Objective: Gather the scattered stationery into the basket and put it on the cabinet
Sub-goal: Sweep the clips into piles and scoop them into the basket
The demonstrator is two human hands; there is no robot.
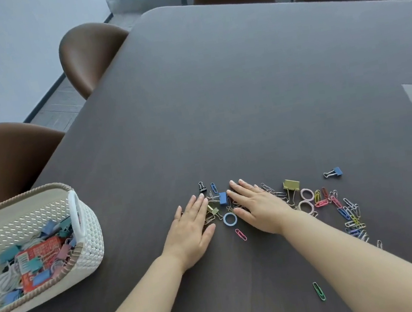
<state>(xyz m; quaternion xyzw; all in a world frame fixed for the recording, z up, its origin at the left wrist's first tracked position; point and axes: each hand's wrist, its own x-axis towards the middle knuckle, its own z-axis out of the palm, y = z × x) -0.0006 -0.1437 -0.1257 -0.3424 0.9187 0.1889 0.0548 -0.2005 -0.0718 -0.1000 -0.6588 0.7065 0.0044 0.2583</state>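
- My left hand (193,225) and right hand (257,207) lie palm down on the table (244,96). The fingers are straight and gripping nothing, with one hand on either side of the blue ring (230,219).
- I judge the step to be raking the loose pieces into one heap around the blue ring, so a single scoop can lift them.
- To do it well, I should press the edges of my palms flat to the surface so thin wire cannot slip beneath. Then I draw both hands inward slowly.
- Just beyond the blue ring, between my fingertips, lie a blue binder clip (222,198) and a small black binder clip (201,187). A pink paper clip (241,234) sits just nearer me than the ring.
- Right of the blue ring, past my right hand, are a gold binder clip (291,185), two pink rings (307,194) and a trail of many-coloured paper clips (352,219). These need a wider sweep.
- A lone green paper clip (319,291) lies well nearer me and to the right of the ring, and it looks easy to miss.
- The basket (87,228) stands well left of the blue ring. It is white and perforated with a rope rim, and it already holds binder clips, a red packet and white cord.
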